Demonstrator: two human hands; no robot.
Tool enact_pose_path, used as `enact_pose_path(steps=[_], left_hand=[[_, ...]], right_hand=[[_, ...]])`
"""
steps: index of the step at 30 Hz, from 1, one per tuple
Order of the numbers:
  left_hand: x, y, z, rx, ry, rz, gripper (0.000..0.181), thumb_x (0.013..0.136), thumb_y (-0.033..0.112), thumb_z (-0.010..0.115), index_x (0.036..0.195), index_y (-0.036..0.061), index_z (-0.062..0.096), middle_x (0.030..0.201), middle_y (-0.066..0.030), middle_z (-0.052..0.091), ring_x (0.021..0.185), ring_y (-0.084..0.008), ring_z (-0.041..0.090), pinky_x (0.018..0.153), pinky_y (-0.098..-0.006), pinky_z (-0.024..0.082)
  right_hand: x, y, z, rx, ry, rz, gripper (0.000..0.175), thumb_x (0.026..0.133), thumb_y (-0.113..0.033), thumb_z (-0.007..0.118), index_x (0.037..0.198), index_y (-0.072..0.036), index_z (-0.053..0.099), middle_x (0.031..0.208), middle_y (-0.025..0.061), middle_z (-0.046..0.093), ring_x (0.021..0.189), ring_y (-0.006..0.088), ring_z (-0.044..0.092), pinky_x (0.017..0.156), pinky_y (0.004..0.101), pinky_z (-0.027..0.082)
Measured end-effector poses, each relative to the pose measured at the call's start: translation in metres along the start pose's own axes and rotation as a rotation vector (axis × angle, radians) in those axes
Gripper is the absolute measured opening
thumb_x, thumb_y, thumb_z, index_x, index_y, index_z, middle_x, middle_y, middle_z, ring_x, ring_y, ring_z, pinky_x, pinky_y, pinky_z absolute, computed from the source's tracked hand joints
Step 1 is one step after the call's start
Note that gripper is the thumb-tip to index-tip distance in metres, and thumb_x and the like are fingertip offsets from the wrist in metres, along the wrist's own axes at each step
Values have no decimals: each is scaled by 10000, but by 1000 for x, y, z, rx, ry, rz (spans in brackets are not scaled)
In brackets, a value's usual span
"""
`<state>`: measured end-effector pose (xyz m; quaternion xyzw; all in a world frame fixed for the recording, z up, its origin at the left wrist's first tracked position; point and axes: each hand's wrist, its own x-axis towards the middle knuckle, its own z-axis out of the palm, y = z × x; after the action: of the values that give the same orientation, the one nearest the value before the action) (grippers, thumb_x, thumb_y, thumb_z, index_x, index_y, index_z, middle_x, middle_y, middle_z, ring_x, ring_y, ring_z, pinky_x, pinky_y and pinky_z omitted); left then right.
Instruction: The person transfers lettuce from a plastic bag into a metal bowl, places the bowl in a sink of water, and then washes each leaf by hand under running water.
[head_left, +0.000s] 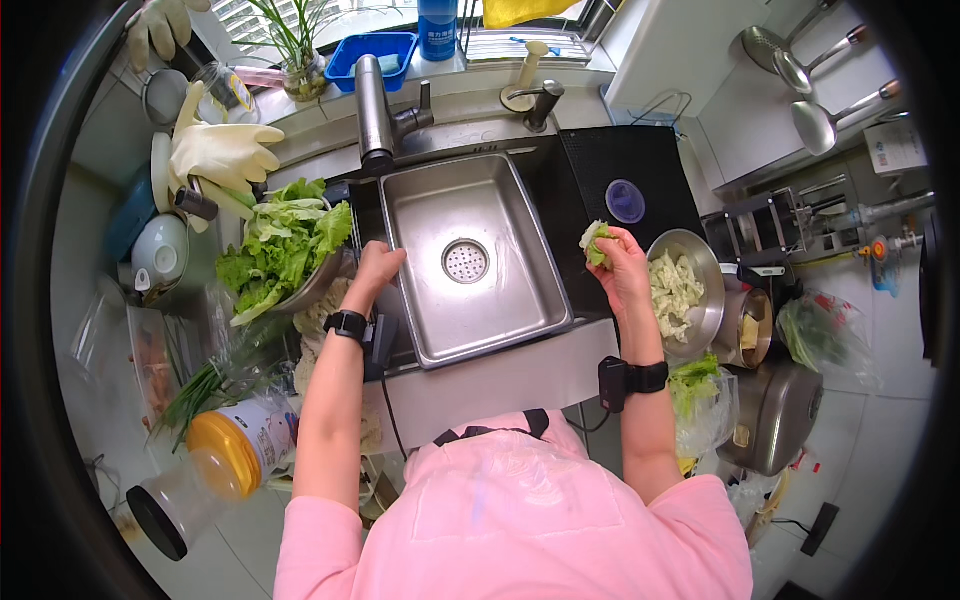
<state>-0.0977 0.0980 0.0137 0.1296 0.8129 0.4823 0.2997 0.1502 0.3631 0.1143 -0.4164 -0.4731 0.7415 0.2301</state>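
My left hand (379, 267) grips the left rim of a rectangular stainless steel sink basin (480, 202), its fingers curled at the edge. A round perforated drain strainer (465, 261) sits in the basin's wet floor. Over the dark counter to the right, my right hand (627, 271) pinches a small crumpled piece of lettuce (598, 244). Just beside that hand stands a metal bowl (712, 315) holding pale cauliflower-like pieces (675, 294). Leafy green lettuce (289, 240) fills another metal bowl (311, 283) left of the basin.
A faucet (373, 112) and a soap dispenser (544, 105) rise behind the basin. A black mat (630, 154) bears a purple round lid (625, 201). Rubber gloves (225, 150) hang at left. At right are a metal pot (757, 330) and bagged greens (701, 405).
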Motion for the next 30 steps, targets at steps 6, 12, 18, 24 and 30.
enact_pose_path(steps=[6,12,18,24,30], left_hand=[[10,-21,-5,116,46,30,290,684,171,569,560,-90,585,490,-173,559,466,-260,594,472,-391,464],[29,-54,1,344,171,97,328,659,234,587,593,-87,587,601,-291,560,623,-401,609,617,-458,474],[20,-49,2,544,208,60,406,721,326,694,692,-72,614,689,-240,627,616,-331,644,624,-424,506],[-50,11,-10,463,107,164,465,737,299,660,1056,-33,597,966,-247,626,975,-378,584,834,-421,468],[-189,52,15,232,107,454,368,829,234,605,1116,4,579,908,-192,649,807,-334,636,736,-379,497]], right_hand=[[-16,7,-3,106,-13,70,223,806,-62,623,1002,-100,524,913,45,588,768,166,592,610,298,490],[-26,22,-15,294,-13,104,229,813,-58,616,1014,-88,511,919,79,592,766,204,591,615,309,486],[-30,34,-24,386,2,152,163,826,-54,587,978,-61,527,913,118,584,779,245,573,602,315,475],[-17,19,-27,555,-134,227,173,816,-54,606,977,-33,545,920,132,575,790,259,557,593,308,480],[31,16,-24,788,-360,342,246,809,-27,596,1035,43,530,949,171,564,836,279,550,672,343,484]])
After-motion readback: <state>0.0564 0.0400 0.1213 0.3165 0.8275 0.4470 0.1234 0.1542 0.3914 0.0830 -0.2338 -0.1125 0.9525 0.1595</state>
